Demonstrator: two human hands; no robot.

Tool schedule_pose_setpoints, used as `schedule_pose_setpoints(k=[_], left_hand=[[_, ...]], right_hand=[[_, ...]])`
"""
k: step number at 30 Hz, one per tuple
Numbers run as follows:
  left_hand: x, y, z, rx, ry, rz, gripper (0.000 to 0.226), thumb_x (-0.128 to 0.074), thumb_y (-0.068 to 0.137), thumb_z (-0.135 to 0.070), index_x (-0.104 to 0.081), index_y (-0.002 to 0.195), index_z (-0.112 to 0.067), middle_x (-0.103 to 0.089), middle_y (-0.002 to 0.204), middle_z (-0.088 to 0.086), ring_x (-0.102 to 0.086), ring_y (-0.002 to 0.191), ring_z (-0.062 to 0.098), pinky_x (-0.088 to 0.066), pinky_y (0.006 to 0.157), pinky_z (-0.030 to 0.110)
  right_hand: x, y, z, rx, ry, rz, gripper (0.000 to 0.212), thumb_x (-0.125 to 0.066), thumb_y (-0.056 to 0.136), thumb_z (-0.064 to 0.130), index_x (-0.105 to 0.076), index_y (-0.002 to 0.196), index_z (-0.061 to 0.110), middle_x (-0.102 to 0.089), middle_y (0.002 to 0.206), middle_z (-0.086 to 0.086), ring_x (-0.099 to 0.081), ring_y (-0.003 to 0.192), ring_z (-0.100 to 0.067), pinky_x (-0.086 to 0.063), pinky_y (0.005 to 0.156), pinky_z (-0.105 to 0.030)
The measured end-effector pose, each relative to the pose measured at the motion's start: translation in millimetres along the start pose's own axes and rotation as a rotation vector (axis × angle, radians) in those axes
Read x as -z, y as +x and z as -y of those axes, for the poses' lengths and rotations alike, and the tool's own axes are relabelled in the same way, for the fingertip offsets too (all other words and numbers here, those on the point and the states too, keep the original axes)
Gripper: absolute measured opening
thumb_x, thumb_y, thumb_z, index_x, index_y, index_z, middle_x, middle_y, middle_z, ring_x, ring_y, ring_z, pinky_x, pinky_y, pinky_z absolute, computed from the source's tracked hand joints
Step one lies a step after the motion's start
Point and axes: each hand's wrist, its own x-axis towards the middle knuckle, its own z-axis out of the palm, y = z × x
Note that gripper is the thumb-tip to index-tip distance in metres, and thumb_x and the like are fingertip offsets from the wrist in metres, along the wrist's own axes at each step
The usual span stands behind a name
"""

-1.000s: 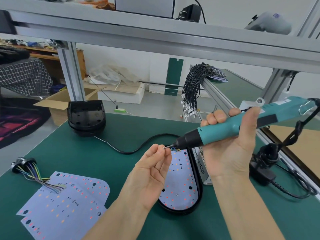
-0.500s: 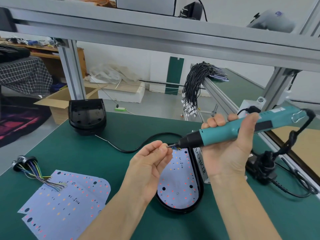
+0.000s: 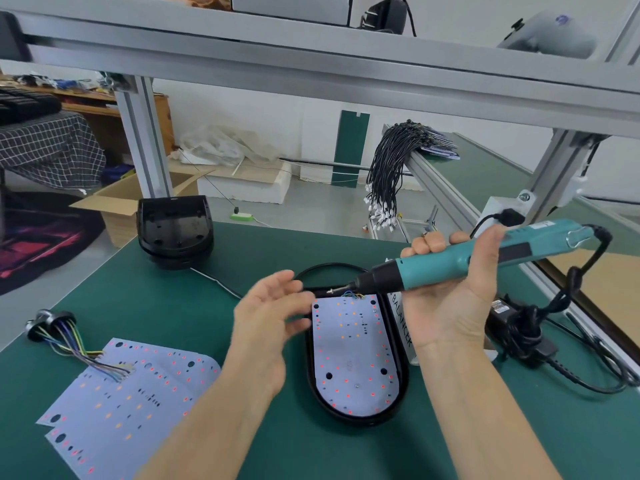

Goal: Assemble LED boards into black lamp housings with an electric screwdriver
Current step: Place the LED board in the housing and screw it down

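Note:
A white LED board (image 3: 349, 355) lies inside a black oval lamp housing (image 3: 401, 386) on the green mat. My right hand (image 3: 450, 299) grips a teal electric screwdriver (image 3: 460, 258), held almost level above the housing's far end. A small screw sits on its bit tip (image 3: 331, 291). My left hand (image 3: 273, 317) hovers just left of the tip, fingers spread and holding nothing. Coloured wires show at the board's far end.
Loose LED boards (image 3: 117, 410) with a wire bundle (image 3: 59, 330) lie front left. A stack of empty black housings (image 3: 175, 233) stands at the back left. The screwdriver's power adapter and cable (image 3: 523, 330) lie right. An aluminium frame beam (image 3: 311, 64) runs overhead.
My left hand pinched a screw at the bit tip, then let go and drew back leftward with fingers spread. The screw stays on the bit. The screwdriver has barely shifted.

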Motion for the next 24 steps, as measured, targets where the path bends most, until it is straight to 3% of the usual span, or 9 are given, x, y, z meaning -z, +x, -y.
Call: schedule_pose_setpoints(k=[3, 6, 8, 10, 14, 18, 21, 24], left_hand=[[20, 19, 0, -0.088, 0.55, -0.122, 0.013, -0.07, 0.082, -0.015, -0.064, 0.094, -0.014, -0.063, 0.086, -0.002, -0.052, 0.066, 0.014, -0.042, 0.062, 0.027], [18, 22, 10, -0.021, 1.101, 0.076, 0.043, -0.067, 0.077, -0.052, -0.045, 0.062, -0.019, -0.045, 0.06, -0.004, -0.037, 0.056, 0.02, -0.031, 0.057, 0.026], [9, 20, 15, -0.03, 1.296, 0.069, 0.052, -0.069, 0.07, -0.053, -0.032, 0.057, -0.019, -0.035, 0.053, -0.006, -0.033, 0.052, 0.019, -0.024, 0.05, 0.024], [1, 22, 21, -0.016, 1.292, 0.046, 0.049, -0.072, 0.066, -0.045, -0.032, 0.06, -0.018, -0.036, 0.056, -0.005, -0.033, 0.054, 0.019, -0.024, 0.049, 0.024], [-5, 23, 27, 0.06, 0.977, 0.093, 0.043, -0.068, 0.05, -0.039, -0.035, 0.067, -0.017, -0.037, 0.065, 0.0, -0.032, 0.061, 0.021, -0.026, 0.059, 0.028], [-4, 25, 33, 0.07, 0.843, 0.117, 0.042, -0.07, 0.05, -0.034, -0.045, 0.077, -0.014, -0.042, 0.07, 0.005, -0.034, 0.064, 0.019, -0.028, 0.061, 0.031], [-3, 28, 35, 0.067, 0.845, 0.117, 0.042, -0.07, 0.048, -0.035, -0.047, 0.077, -0.015, -0.042, 0.069, 0.006, -0.034, 0.063, 0.021, -0.028, 0.061, 0.032], [-3, 30, 37, 0.061, 0.843, 0.124, 0.042, -0.07, 0.048, -0.035, -0.048, 0.077, -0.015, -0.044, 0.069, 0.004, -0.035, 0.063, 0.02, -0.029, 0.062, 0.032]], right_hand=[[5, 3, -3, -0.005, -0.045, -0.002, 0.057, -0.087, 0.046, 0.058, -0.051, 0.073, 0.022, -0.05, 0.067, 0.004, -0.047, 0.062, -0.013, -0.043, 0.068, -0.026], [11, 6, -9, -0.022, -0.099, -0.015, 0.057, -0.088, 0.043, 0.059, -0.053, 0.069, 0.023, -0.048, 0.067, 0.004, -0.045, 0.063, -0.013, -0.04, 0.07, -0.027], [15, 8, -13, -0.028, -0.119, -0.038, 0.056, -0.089, 0.043, 0.059, -0.054, 0.067, 0.023, -0.048, 0.067, 0.004, -0.046, 0.063, -0.013, -0.04, 0.07, -0.027], [18, 10, -17, -0.04, -0.14, -0.059, 0.055, -0.088, 0.049, 0.058, -0.052, 0.071, 0.023, -0.049, 0.067, 0.004, -0.047, 0.063, -0.013, -0.041, 0.07, -0.026], [24, 15, -26, -0.076, -0.194, -0.063, 0.056, -0.084, 0.057, 0.054, -0.046, 0.081, 0.022, -0.049, 0.066, 0.004, -0.048, 0.06, -0.012, -0.044, 0.065, -0.024], [28, 18, -31, -0.102, -0.227, -0.055, 0.066, -0.088, 0.05, 0.057, -0.045, 0.087, 0.022, -0.049, 0.067, 0.004, -0.048, 0.06, -0.011, -0.045, 0.061, -0.022], [31, 21, -32, -0.108, -0.236, -0.07, 0.04, -0.072, 0.073, 0.048, -0.045, 0.086, 0.022, -0.049, 0.066, 0.005, -0.048, 0.06, -0.011, -0.045, 0.061, -0.022], [29, 23, -34, -0.114, -0.223, -0.069, 0.032, -0.065, 0.077, 0.044, -0.044, 0.085, 0.021, -0.048, 0.065, 0.005, -0.046, 0.059, -0.011, -0.046, 0.059, -0.021]])
